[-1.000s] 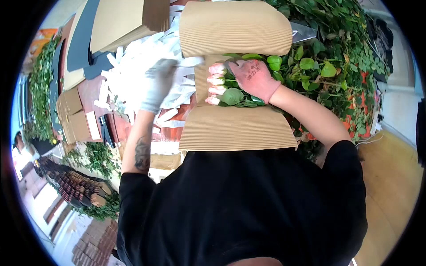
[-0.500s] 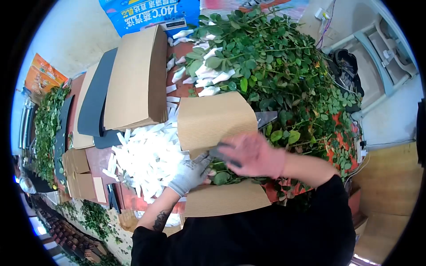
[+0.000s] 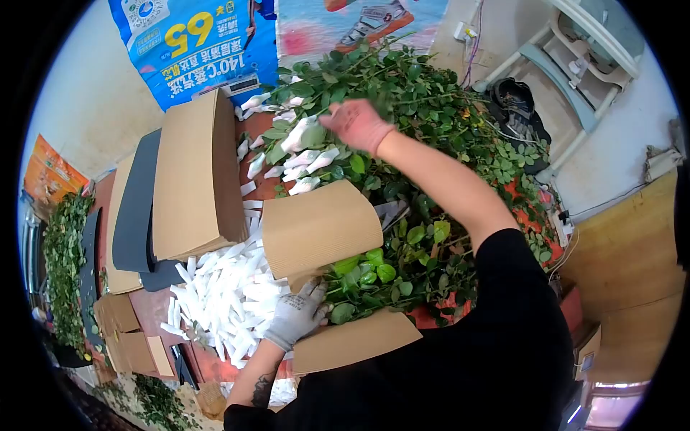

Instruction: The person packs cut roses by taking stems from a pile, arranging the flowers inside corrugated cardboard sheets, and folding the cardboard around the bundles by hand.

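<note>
My left hand (image 3: pixel 296 316), in a grey-white glove, lies with its fingers apart at the inner end of a folded corrugated cardboard sheet (image 3: pixel 323 223). The rose heads there are hidden under it; green leaves (image 3: pixel 366 269) stick out to its right between the two flaps. Farther up, my right hand (image 3: pixel 356 126), in a pink glove, has its fingers closed at the stem side of a white-wrapped rose (image 3: pixel 299 135). More wrapped roses (image 3: pixel 303 159) lie just below that one, their stems among the leafy pile.
White paper strips (image 3: pixel 223 302) are heaped left of the cardboard. Behind them stands a stack of brown cardboard sheets (image 3: pixel 188 179), with dark sheets (image 3: pixel 135 208) beside it. A large leafy pile (image 3: pixel 445 122) covers the right side. A black tool (image 3: pixel 184 366) lies at the lower left.
My right hand has moved from the cardboard up to the wrapped roses; the dark object it held is no longer visible. My left hand stays by the rose heads. The view has shifted.
</note>
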